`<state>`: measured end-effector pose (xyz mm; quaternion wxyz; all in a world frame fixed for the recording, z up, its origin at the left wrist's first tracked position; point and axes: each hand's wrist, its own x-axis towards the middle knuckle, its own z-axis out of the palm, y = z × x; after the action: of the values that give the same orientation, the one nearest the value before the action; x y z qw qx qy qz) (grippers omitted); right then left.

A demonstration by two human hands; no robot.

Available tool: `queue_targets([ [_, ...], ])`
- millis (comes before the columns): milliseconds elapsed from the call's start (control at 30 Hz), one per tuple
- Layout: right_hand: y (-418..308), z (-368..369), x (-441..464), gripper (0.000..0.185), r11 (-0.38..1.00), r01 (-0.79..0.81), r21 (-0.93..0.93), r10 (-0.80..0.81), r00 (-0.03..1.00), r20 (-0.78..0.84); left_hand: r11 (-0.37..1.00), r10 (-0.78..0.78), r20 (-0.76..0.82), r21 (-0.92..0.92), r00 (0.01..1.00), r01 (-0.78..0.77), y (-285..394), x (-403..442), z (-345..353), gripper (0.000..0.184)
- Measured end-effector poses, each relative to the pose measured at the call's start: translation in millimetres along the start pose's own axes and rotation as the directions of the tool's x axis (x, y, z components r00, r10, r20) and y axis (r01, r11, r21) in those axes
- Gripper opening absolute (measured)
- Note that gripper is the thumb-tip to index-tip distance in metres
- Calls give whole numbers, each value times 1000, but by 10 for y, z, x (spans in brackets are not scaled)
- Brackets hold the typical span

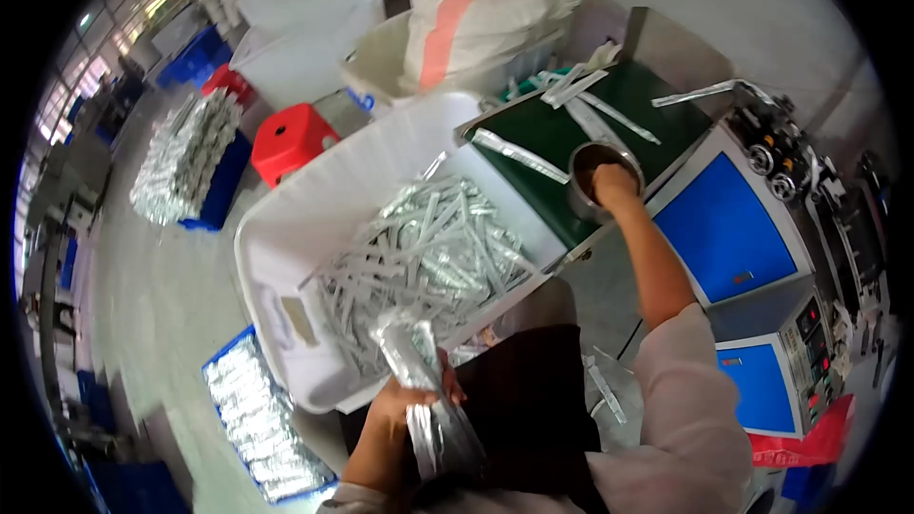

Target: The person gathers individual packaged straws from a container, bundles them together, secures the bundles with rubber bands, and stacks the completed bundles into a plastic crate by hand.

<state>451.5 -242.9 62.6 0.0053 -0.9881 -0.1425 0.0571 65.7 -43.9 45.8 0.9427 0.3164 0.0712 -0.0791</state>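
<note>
Foil packets [446, 436] fill the curled left hand [392, 400], the right hand [616, 187], grip hidden, inside a metal cup [583, 198] right of a foil-filled tub [284, 249].

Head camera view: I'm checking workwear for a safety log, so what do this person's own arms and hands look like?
The left hand and right hand are bare, with no watch or bracelet visible. The right sleeve is pale, loose and plain, ending near the elbow. Only a little of the pale left sleeve shows.
</note>
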Motion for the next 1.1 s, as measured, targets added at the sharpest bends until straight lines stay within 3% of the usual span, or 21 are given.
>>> queue_targets([
  [67, 58, 59, 54, 22, 997, 12, 70, -12, 1000, -4, 1000, -12, -172, -19, 985, 9, -3, -49, 116, 50],
  [233, 7, -108, 7, 25, 997, 0, -77, -2, 999, -34, 996, 72, -224, 73, 972, -57, 24, -52, -29, 52],
  [300, 51, 6, 110, 27, 998, 54, -38, -59, 987, -152, 988, 92, -234, 143, 968, -60, 33, -61, -23, 38],
  [333, -403, -13, 147, 31, 908, 374, -187, -383, 924, -11, 987, 80, -265, 155, 961, -40, 85, -133, 22, 33],
  [367, -322, -61, 46, 29, 908, 379, -180, -394, 918, -56, 986, 69, -297, 167, 953, -19, 126, -192, 73, 28],
  [400, -97, -157, -94, 27, 930, 338, -147, -358, 923, -143, 984, 57, -328, 177, 943, 2, 186, -220, 95, 24],
  [433, -8, -300, -209, 25, 930, 359, -84, -368, 892, -261, 917, 233, -182, 368, 955, -153, -79, -21, -225, 20],
  [467, -82, -399, -396, 24, 905, 426, 11, -392, 841, -372, 965, 203, -177, 204, 963, -166, -45, 26, -99, 31],
  [533, -687, -572, -1045, 17, 715, 658, 237, -472, 705, -529, 892, 418, -336, 326, 844, -313, 97, -5, 244, 64],
  [567, -948, -543, -1420, 17, 674, 696, 248, -501, 677, -539, 878, 436, -223, 318, 872, -358, 76, 71, 277, 70],
  [667, -1558, -199, -2304, 8, 260, 672, 694, -710, 620, -335, 872, 360, -116, 394, 926, -290, 115, 8, 342, 53],
  [733, -1681, -126, -2256, 9, 369, 796, 480, -744, 562, -362, 817, 455, -188, 476, 870, -324, 219, -6, 343, 51],
  [767, -1757, -102, -2320, 10, 294, 764, 575, -740, 562, -369, 799, 481, -229, 512, 846, -316, 225, -85, 291, 51],
  [800, -1811, -127, -2401, 9, 319, 685, 655, -738, 613, -282, 777, 510, -265, 550, 818, -306, 245, -165, 261, 52],
  [900, -1996, -138, -2435, 11, 291, 758, 583, -772, 546, -324, 797, 522, -251, 483, 815, -361, 329, -396, 300, 49],
  [933, -2122, -55, -2340, 12, 239, 792, 562, -716, 535, -449, 788, 545, -214, 460, 811, -408, 334, -454, 296, 49],
  [967, -2219, 37, -2219, 13, 200, 820, 536, -645, 522, -558, 882, 427, -216, 316, 878, -351, 334, -544, 258, 50],
  [1000, -2298, 67, -1975, 10, 539, 726, 426, -686, 673, -277, 967, 254, -5, -6, 967, -254, 197, -499, 39, 56],
  [1033, -2408, 75, -1860, 16, 388, 775, 499, -613, 622, -488, 975, 222, 48, -13, 974, -221, 206, -627, 103, 58],
  [1067, -2202, 61, -1894, 16, 446, 776, 446, -658, 623, -424, 973, 221, 119, -90, 968, -211, 101, -662, 258, 59],
  [1100, -2203, 125, -1957, 19, 203, 641, 740, -622, 669, -408, 977, 210, 104, -71, 972, -203, 11, -638, 25, 61],
])
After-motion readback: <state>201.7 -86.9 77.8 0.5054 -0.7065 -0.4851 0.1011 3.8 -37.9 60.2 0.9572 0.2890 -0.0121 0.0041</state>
